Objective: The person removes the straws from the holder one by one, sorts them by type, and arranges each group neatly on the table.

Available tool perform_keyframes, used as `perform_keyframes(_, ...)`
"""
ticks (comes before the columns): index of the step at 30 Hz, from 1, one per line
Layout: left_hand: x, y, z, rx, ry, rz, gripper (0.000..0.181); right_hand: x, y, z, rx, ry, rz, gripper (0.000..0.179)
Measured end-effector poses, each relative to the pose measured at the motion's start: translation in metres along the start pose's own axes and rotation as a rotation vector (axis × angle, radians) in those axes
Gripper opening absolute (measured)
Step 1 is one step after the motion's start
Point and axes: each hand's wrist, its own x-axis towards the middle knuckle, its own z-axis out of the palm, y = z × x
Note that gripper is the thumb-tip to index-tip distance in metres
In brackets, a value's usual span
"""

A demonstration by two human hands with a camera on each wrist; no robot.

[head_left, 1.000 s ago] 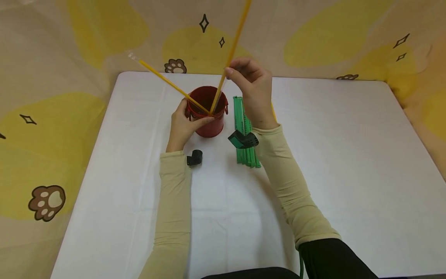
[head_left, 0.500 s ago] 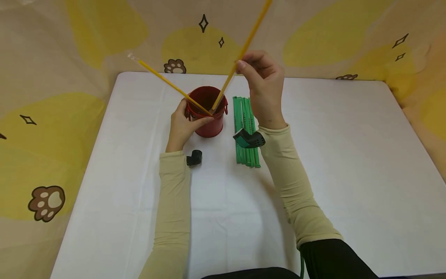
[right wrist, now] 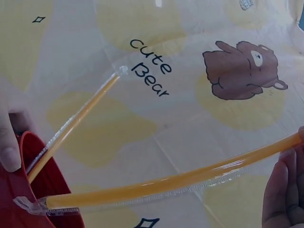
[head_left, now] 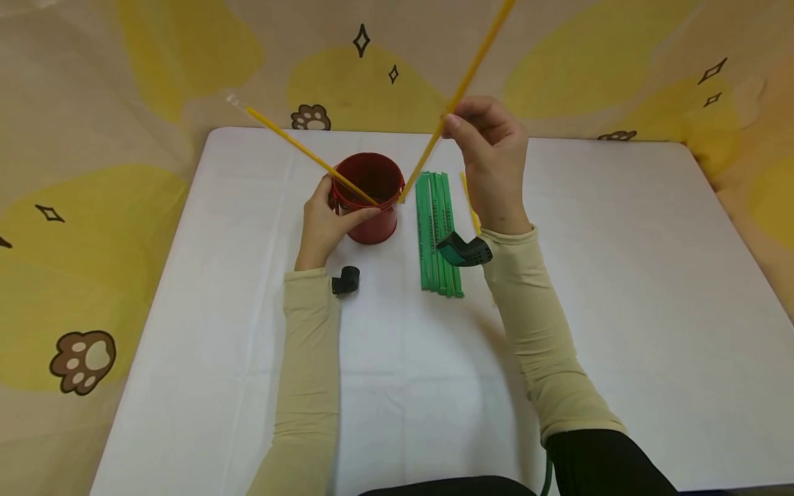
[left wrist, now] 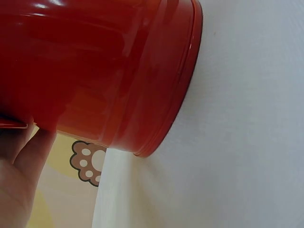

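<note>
A small red metal bucket [head_left: 374,231] stands upright on the table. My left hand [head_left: 324,224] grips it at the left, thumb along the front rim and fingers on the far side. One yellow straw in a clear wrapper [head_left: 291,139] leans out of it to the upper left. My right hand [head_left: 496,157] pinches a second wrapped yellow straw [head_left: 474,65] between thumb and fingers. That straw slants down leftward, its lower end right by the bucket's right rim. In the right wrist view its crimped wrapper end [right wrist: 29,205] overlaps the rim. Only the bucket's side shows in the left wrist view.
Several slim green packets with print [head_left: 439,234] lie side by side right of the bucket. Beyond them another yellow straw [head_left: 469,200] lies partly hidden by the right wrist. The white table [head_left: 633,289] ends at a patterned cloth [head_left: 558,69] behind and at the left.
My right hand has moved to the right with its straw, whose lower end has passed from inside the bucket to its right rim. My left hand and the bucket have stayed put.
</note>
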Motion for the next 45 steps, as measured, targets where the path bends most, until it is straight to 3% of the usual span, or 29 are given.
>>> perform_keyframes(17, 0.001, -0.001, 0.001, -0.025, -0.003, 0.002, 0.075, -0.008, -0.010, -0.043, -0.118, -0.001, 0.047, 0.008)
perform_keyframes(23, 0.001, -0.001, 0.001, -0.032, -0.003, -0.003, 0.075, -0.012, -0.014, -0.056, -0.153, 0.022, 0.100, 0.021)
perform_keyframes(30, 0.001, 0.000, 0.001, -0.028, -0.001, 0.000, 0.075, -0.017, -0.023, -0.073, -0.104, 0.083, 0.208, 0.009)
perform_keyframes(45, 0.000, -0.001, 0.001, -0.034, 0.004, -0.004, 0.073, -0.028, -0.031, -0.113, -0.148, 0.087, 0.283, 0.005)
